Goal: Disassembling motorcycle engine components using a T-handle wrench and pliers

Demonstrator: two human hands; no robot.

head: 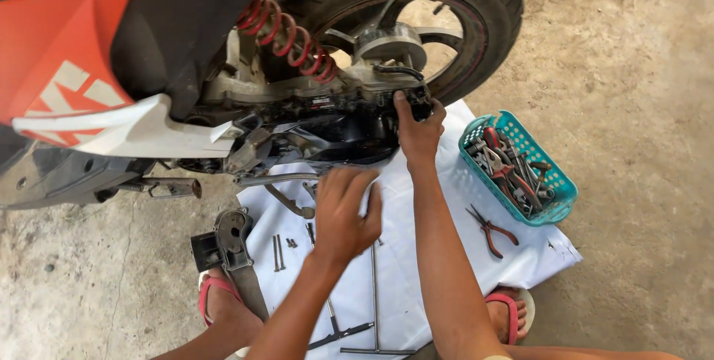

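White cloth [431,256] under scooter; right hand [418,131] grips engine cover [349,118] rear end, above cloth's far edge; left hand [343,215] spread, empty, hovering mid-cloth; best support cover both-handed, pull evenly

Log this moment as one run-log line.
left hand: open above white cloth | right hand: gripping engine case near rear wheel | nearby: teal tool basket, pliers

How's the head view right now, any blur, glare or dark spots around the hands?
Head view: even daylight, soft shadows, no glare on the white cloth. The left hand is slightly motion-blurred; the right hand is sharp. The engine case under the scooter body lies in deep shadow, detail lost. The wide lens bends the rear tyre near the top edge.
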